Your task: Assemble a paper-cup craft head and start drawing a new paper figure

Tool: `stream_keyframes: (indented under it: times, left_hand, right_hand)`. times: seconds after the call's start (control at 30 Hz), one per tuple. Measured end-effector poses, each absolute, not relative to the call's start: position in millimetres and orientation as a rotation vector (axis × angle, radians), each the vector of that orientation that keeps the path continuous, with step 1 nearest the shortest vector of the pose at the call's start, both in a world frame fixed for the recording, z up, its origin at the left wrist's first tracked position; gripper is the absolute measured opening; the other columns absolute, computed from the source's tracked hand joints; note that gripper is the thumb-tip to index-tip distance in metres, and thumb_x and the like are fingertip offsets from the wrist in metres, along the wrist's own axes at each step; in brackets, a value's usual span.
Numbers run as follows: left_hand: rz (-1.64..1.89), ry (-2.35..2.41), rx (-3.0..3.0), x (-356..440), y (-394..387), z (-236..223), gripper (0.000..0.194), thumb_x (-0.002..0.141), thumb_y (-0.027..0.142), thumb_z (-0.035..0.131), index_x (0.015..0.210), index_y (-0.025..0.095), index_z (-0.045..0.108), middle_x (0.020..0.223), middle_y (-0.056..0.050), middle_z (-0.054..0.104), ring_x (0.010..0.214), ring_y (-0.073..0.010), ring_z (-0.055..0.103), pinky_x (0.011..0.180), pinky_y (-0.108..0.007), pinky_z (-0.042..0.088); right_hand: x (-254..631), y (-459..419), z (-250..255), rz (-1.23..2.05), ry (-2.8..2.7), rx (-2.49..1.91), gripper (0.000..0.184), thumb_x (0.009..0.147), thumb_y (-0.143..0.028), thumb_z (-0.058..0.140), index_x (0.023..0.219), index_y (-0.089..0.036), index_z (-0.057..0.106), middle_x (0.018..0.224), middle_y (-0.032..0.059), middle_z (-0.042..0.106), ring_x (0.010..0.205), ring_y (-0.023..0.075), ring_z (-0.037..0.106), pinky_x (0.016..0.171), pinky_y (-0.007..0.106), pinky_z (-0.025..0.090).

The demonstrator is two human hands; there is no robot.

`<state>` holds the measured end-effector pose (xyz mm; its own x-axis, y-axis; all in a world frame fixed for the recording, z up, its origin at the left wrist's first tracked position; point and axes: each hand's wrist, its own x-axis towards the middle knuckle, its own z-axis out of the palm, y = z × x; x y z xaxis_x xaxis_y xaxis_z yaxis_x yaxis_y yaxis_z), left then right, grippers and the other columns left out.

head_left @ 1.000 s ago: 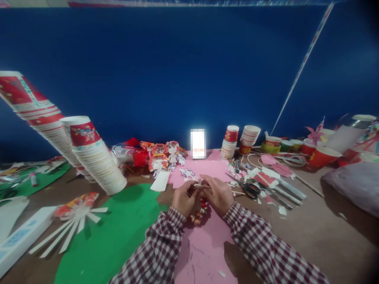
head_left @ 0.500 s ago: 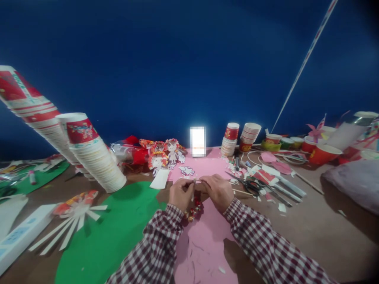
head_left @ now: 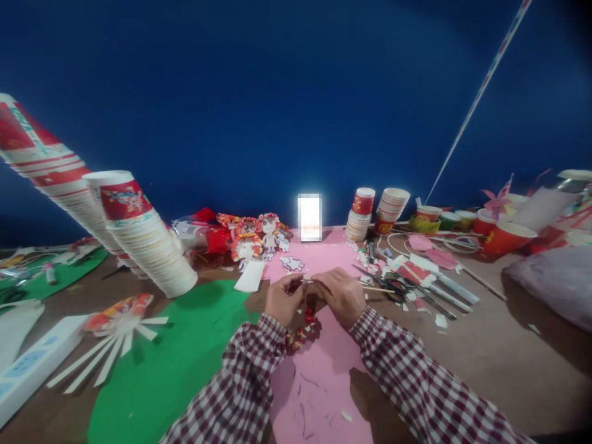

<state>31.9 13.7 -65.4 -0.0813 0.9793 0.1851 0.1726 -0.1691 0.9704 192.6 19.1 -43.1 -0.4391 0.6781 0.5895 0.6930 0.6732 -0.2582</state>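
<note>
Brown flat tabletop (head_left: 490, 364), cluttered. Directly on it: big green round-edged paper sheet (head_left: 152, 376) left of centre, pink paper sheet (head_left: 319, 385) in the middle, black-handled metal scissors (head_left: 394, 285) right of the pink. Long white blue-panelled block (head_left: 39, 364) far left, maybe a power strip. Tall white-and-red paper-cup stack (head_left: 155, 253) by the green sheet; greyish crumpled plastic bag (head_left: 555, 287) far right.

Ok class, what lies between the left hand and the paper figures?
In the head view, an outlined white cutout lies on pink paper between the left hand and the paper figures, with a plain white piece to its left.
</note>
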Motion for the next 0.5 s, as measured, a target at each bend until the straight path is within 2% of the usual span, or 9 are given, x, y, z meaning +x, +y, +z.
stream_keyframes:
  times: [0.3, 0.5]
  left_hand:
    - [1.32, 1.244, 1.385, 34.1, 12.6, -63.2, 0.024, 0.067, 0.026, 0.06, 0.085, 0.011, 0.063, 0.074, -0.006, 0.067, 0.065, -0.0142, 0.06, 0.058, -0.023, 0.048]
    - [1.33, 1.241, 1.409, 33.8, 11.0, -58.9, 0.021, 0.065, 0.019, 0.06, 0.084, 0.011, 0.062, 0.077, -0.006, 0.067, 0.068, -0.0137, 0.06, 0.062, -0.023, 0.048]
  right_hand:
    - [193.3, 19.9, -43.1, -0.037, -2.19, -1.013, 0.02, 0.088, -0.024, 0.042, 0.096, -0.02, 0.059, 0.085, 0.0042, 0.063, 0.082, 0.0166, 0.051, 0.073, 0.027, 0.041]
    - [194.1, 19.5, -43.0, -0.051, -2.186, -0.996, 0.02, 0.087, -0.022, 0.043, 0.098, -0.02, 0.059, 0.088, 0.0053, 0.063, 0.084, 0.0174, 0.052, 0.073, 0.029, 0.042]
